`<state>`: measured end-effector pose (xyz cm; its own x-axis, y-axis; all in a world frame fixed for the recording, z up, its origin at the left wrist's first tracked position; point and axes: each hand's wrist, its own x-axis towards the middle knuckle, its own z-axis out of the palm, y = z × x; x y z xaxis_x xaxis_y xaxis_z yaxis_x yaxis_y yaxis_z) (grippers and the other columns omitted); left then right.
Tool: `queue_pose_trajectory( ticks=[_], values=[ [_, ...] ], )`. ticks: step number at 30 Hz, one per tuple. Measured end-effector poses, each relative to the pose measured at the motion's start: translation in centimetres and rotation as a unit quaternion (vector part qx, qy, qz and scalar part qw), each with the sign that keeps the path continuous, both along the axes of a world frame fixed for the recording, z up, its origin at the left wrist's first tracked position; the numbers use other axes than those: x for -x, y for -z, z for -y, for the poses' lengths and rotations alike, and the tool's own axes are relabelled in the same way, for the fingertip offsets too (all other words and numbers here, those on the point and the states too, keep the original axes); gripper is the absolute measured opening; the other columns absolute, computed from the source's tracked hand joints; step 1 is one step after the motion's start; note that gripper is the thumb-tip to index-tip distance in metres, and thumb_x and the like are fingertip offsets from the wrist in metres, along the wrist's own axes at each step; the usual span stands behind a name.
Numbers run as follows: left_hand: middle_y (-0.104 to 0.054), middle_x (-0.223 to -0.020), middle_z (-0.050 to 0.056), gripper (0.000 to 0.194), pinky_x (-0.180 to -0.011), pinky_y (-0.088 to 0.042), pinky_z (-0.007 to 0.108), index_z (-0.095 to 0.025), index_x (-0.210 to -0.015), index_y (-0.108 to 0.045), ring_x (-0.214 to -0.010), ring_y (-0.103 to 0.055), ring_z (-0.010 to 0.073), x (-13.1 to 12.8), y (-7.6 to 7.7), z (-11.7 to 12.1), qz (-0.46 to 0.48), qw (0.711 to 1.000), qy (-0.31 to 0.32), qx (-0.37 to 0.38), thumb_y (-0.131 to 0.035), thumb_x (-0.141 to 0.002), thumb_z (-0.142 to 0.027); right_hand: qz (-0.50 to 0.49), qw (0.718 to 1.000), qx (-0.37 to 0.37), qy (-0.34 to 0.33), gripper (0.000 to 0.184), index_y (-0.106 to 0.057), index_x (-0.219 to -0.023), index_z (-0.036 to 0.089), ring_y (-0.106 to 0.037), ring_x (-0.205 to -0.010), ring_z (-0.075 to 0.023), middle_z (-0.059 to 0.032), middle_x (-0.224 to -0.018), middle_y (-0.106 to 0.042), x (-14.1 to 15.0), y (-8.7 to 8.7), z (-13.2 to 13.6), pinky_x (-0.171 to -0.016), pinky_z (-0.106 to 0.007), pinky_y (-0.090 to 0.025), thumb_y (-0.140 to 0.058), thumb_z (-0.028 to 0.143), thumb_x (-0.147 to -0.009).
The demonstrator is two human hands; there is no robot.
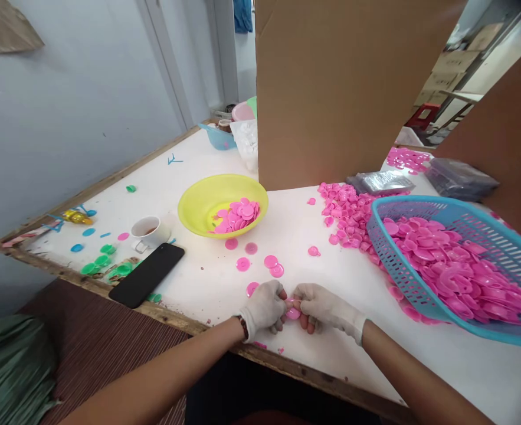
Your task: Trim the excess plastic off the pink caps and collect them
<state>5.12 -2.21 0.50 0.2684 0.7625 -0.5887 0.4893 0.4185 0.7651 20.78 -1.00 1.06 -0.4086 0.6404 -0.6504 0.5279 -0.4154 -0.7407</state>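
My left hand [266, 307] and my right hand [326, 308], both in pale gloves with bare fingertips, meet close to the table's front edge. Between them they grip a small round pink plastic piece [292, 313], fingers of both hands closed on its rim. Part of it is covered by the fingertips. Just beyond the left hand lie loose pink discs [277, 270]. Farther back stands a yellow bowl [193, 218] with pink discs heaped in its right side. To the right, a blue plastic basket [419, 304] is filled with pink pieces [459, 265].
A pile of small pink cups [346, 215] spreads beside the basket. Behind it rises a large cardboard sheet [340, 88]. On the left are a black phone [147, 275], a white cup [145, 233] of brown liquid and green pieces [105, 260]. A wooden strip [287, 363] edges the table.
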Motion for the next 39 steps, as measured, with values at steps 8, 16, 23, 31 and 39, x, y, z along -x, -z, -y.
queue_pose_trajectory(
  ticks=[8, 16, 23, 31, 39],
  values=[
    [-0.063, -0.092, 0.007, 0.022, -0.080, -0.043, 0.029, -0.017, -0.099, -0.058, -0.086, -0.059, 0.0174, 6.0, -1.3, 1.4, -0.191, 0.920, -0.009, -0.343, -0.047, -0.080, -0.021, -0.295, 0.812, -0.245, 0.441, 0.019, -0.049, -0.088, 0.026, -0.055, -0.055, -0.0090, 0.0034, -0.075, -0.058, -6.4, -1.1, 1.3, -0.052, -0.023, -0.046, -0.058, 0.036, -0.074],
    [-0.059, -0.088, 0.004, 0.019, -0.071, -0.041, 0.026, -0.022, -0.094, -0.060, -0.078, -0.058, 0.0162, 5.2, -0.1, 0.7, -0.287, 0.902, 0.088, -0.310, -0.043, -0.085, -0.026, 0.198, 0.800, -0.539, 0.171, 0.033, -0.059, -0.106, 0.019, -0.056, -0.086, -0.0192, -0.0104, -0.107, -0.051, -2.8, 3.0, -5.6, -0.074, -0.033, -0.046, -0.045, 0.016, -0.076],
    [-0.060, -0.093, 0.004, 0.020, -0.076, -0.042, 0.027, -0.023, -0.097, -0.060, -0.085, -0.058, 0.0168, 5.5, 0.9, 0.6, -0.246, 0.906, 0.064, -0.337, -0.045, -0.085, -0.027, 0.237, 0.795, -0.558, -0.035, 0.024, -0.063, -0.081, 0.021, -0.053, -0.080, -0.0175, -0.0068, -0.090, -0.056, -2.4, 4.0, -1.9, -0.073, -0.031, -0.046, -0.042, 0.010, -0.079],
    [-0.061, -0.086, 0.003, 0.013, -0.071, -0.044, 0.026, -0.018, -0.089, -0.056, -0.076, -0.056, 0.0149, 4.7, 0.0, 1.5, -0.192, 0.900, 0.045, -0.389, -0.045, -0.082, -0.019, 0.057, 0.899, -0.423, 0.102, 0.023, -0.060, -0.086, 0.018, -0.058, -0.071, -0.0155, -0.0062, -0.083, -0.060, -2.0, 0.9, 2.8, -0.064, -0.028, -0.047, -0.041, 0.030, -0.084],
    [-0.060, -0.083, 0.005, 0.023, -0.070, -0.046, 0.027, -0.020, -0.090, -0.059, -0.074, -0.055, 0.0141, 0.8, -0.5, 5.1, -0.040, 0.896, 0.139, -0.421, -0.038, -0.083, -0.015, -0.147, 0.970, 0.004, 0.192, 0.011, -0.048, -0.077, 0.019, -0.040, -0.037, -0.0034, 0.0050, -0.062, -0.054, -1.8, -1.3, 5.6, -0.034, -0.016, -0.023, -0.050, 0.026, -0.069]
  ],
)
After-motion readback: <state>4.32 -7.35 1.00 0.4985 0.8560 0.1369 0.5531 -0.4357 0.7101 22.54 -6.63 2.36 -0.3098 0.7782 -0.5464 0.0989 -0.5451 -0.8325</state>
